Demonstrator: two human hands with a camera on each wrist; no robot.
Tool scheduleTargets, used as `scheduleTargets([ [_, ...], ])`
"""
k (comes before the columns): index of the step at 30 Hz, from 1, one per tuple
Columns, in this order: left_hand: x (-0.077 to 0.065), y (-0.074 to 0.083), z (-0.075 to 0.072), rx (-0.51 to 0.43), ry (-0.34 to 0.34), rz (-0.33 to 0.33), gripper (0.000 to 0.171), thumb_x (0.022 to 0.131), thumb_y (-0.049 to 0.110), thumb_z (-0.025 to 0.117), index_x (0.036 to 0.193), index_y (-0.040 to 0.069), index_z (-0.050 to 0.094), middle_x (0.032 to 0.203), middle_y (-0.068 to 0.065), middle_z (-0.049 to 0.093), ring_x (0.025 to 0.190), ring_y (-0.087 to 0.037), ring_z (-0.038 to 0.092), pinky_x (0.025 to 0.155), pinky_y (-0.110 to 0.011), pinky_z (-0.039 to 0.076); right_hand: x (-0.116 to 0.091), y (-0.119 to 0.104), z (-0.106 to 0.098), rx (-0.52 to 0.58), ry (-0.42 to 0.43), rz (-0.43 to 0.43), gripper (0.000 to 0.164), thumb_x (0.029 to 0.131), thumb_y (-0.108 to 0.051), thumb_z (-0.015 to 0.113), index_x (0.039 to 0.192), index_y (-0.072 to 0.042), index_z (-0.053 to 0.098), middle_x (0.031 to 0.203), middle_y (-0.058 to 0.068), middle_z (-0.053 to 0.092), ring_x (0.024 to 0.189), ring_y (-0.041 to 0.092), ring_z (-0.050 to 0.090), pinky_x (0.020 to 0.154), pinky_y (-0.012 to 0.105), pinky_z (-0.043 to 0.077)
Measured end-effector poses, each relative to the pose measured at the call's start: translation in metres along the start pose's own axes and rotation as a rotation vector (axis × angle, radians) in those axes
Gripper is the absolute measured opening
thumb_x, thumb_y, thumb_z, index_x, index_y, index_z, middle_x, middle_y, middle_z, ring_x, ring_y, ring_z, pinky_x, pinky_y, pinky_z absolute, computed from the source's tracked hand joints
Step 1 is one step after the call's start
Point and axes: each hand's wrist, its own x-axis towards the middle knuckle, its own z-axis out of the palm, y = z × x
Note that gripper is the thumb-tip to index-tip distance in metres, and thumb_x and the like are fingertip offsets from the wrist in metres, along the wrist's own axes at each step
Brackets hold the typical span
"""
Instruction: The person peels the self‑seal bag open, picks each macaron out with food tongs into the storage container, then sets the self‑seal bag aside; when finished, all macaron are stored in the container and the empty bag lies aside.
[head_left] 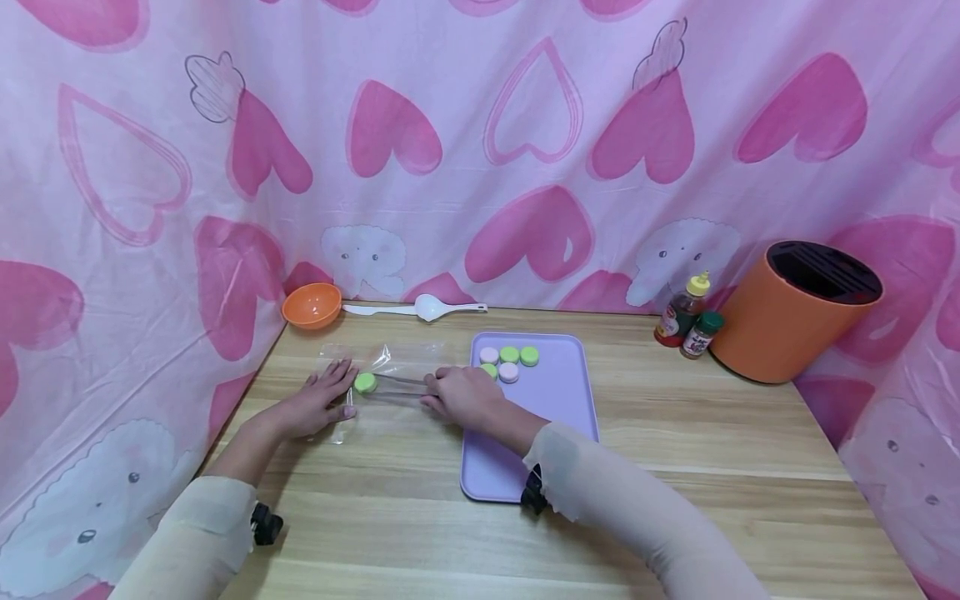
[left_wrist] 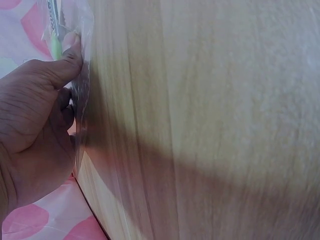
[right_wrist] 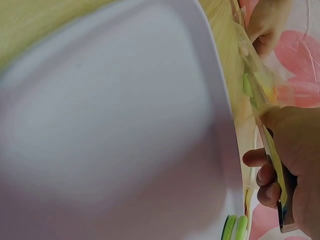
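A clear plastic bag (head_left: 408, 354) lies flat on the wooden table. My left hand (head_left: 318, 400) rests on its left side with fingers spread; the left wrist view shows the thumb against the film. My right hand (head_left: 465, 396) grips metal tongs (right_wrist: 284, 185), whose arms reach left over the bag area. At the tongs' tips is a green macaron (head_left: 365, 382), just beside my left fingers. Right under my right forearm sits a purple tray (head_left: 562, 400), with several green and pink macarons (head_left: 529, 356) at its far left corner, one partly hidden by my hand.
An orange bowl (head_left: 312, 306) stands at the back left, beside a white knife (head_left: 375, 310) and a white ladle (head_left: 431, 308). At the back right are a yellow-capped bottle (head_left: 682, 312), a green-capped jar (head_left: 701, 336) and an orange knife block (head_left: 783, 325). Heart-patterned curtains border the table.
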Motion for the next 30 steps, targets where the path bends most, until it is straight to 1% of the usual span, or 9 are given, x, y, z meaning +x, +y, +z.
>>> scheduleTargets([
  [9,0.0,0.0,0.0,-0.001,0.01,0.032,0.083,0.112,0.034,0.064,0.173,-0.003,0.022,0.183,-0.033,0.002,0.169,-0.057,-0.006,0.134,-0.078,-0.005,-0.01,0.008,-0.002,0.007,0.028,-0.006,0.031,0.111,-0.048,0.065,0.11,-0.019,0.077,0.093,-0.003,0.073,0.072,0.013,0.069,0.054,0.033,0.056],
  [16,-0.001,0.001,0.0,-0.007,0.008,0.03,0.084,0.112,0.036,0.065,0.173,-0.004,0.023,0.183,-0.033,0.002,0.169,-0.057,-0.006,0.133,-0.078,-0.005,-0.019,0.014,-0.007,0.029,0.022,0.002,0.031,0.111,-0.048,0.065,0.113,-0.02,0.078,0.096,-0.003,0.074,0.076,0.014,0.072,0.055,0.034,0.057],
  [20,-0.001,-0.006,0.001,-0.038,0.02,0.076,0.087,0.111,0.041,0.065,0.173,-0.003,0.022,0.183,-0.033,0.001,0.169,-0.055,-0.008,0.133,-0.078,-0.008,-0.023,0.016,-0.011,0.041,0.039,0.005,0.032,0.111,-0.048,0.066,0.117,-0.02,0.079,0.097,-0.004,0.074,0.077,0.016,0.074,0.056,0.035,0.058],
  [22,0.0,-0.015,0.004,-0.061,0.033,0.106,0.09,0.11,0.046,0.065,0.174,-0.001,0.022,0.183,-0.031,0.0,0.17,-0.053,-0.01,0.134,-0.074,-0.012,-0.026,0.017,-0.012,0.048,0.045,0.013,0.032,0.11,-0.048,0.067,0.117,-0.019,0.079,0.097,-0.003,0.074,0.076,0.018,0.075,0.056,0.037,0.059],
  [24,0.001,-0.017,0.004,-0.073,0.029,0.121,0.091,0.11,0.049,0.064,0.174,0.0,0.022,0.183,-0.031,-0.001,0.17,-0.052,-0.011,0.133,-0.074,-0.014,-0.028,0.02,-0.012,0.057,0.047,0.023,0.031,0.11,-0.048,0.067,0.117,-0.019,0.077,0.098,-0.003,0.074,0.078,0.02,0.076,0.057,0.039,0.059],
  [25,0.001,-0.02,0.006,-0.084,0.035,0.126,0.092,0.11,0.05,0.064,0.175,0.001,0.022,0.183,-0.03,-0.001,0.17,-0.051,-0.012,0.134,-0.071,-0.016,-0.029,0.021,-0.013,0.057,0.045,0.029,0.031,0.11,-0.049,0.067,0.116,-0.02,0.077,0.098,-0.003,0.075,0.079,0.02,0.076,0.058,0.039,0.06],
  [27,0.001,-0.015,0.004,-0.063,0.025,0.097,0.09,0.111,0.047,0.064,0.174,0.0,0.021,0.184,-0.03,-0.001,0.17,-0.052,-0.011,0.135,-0.071,-0.015,-0.032,0.024,-0.013,0.062,0.04,0.041,0.032,0.11,-0.049,0.066,0.117,-0.02,0.077,0.1,-0.002,0.076,0.08,0.021,0.077,0.06,0.04,0.061],
  [28,0.003,-0.018,0.005,-0.047,0.023,0.089,0.091,0.111,0.052,0.061,0.175,0.001,0.021,0.184,-0.029,-0.001,0.17,-0.052,-0.01,0.135,-0.072,-0.013,-0.033,0.025,-0.014,0.066,0.039,0.043,0.032,0.11,-0.05,0.066,0.117,-0.02,0.077,0.101,-0.002,0.076,0.08,0.021,0.076,0.06,0.04,0.061],
  [30,0.006,-0.021,0.007,-0.027,0.022,0.073,0.092,0.11,0.054,0.062,0.175,0.001,0.021,0.184,-0.028,-0.001,0.171,-0.053,-0.008,0.135,-0.074,-0.009,-0.036,0.029,-0.014,0.065,0.041,0.043,0.032,0.11,-0.05,0.066,0.116,-0.02,0.076,0.1,-0.001,0.077,0.08,0.02,0.076,0.06,0.04,0.061],
])
